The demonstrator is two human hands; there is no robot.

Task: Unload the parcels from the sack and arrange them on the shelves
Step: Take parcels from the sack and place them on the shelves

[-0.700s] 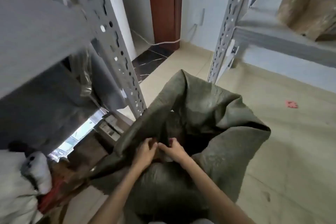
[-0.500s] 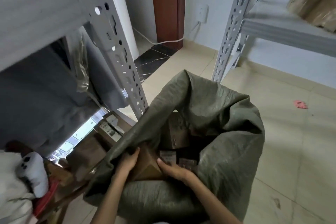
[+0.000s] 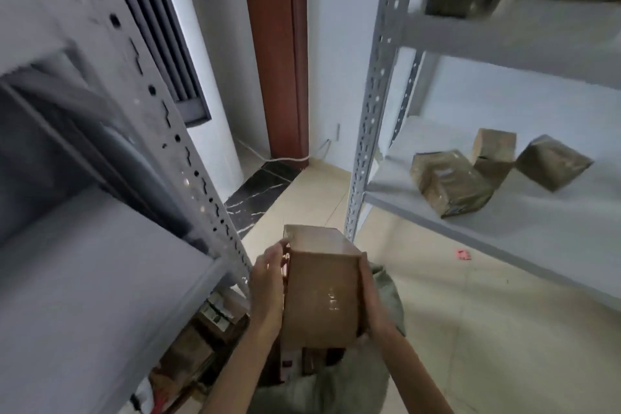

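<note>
Cardboard, brown and box-shaped, the parcel [image 3: 322,292] is clamped between both hands above the grey-green woven sack [image 3: 386,296]. Left hand [image 3: 267,282] presses the left face; right hand [image 3: 371,299] cups the right face. Its long axis points away from the body. The grey metal shelf [image 3: 504,212] with three wrapped parcels lies right and forward, nearer the right hand.

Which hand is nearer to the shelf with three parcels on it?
Right. The right hand holds the box on the side facing that shelf; the left hand is on the far side.
</note>
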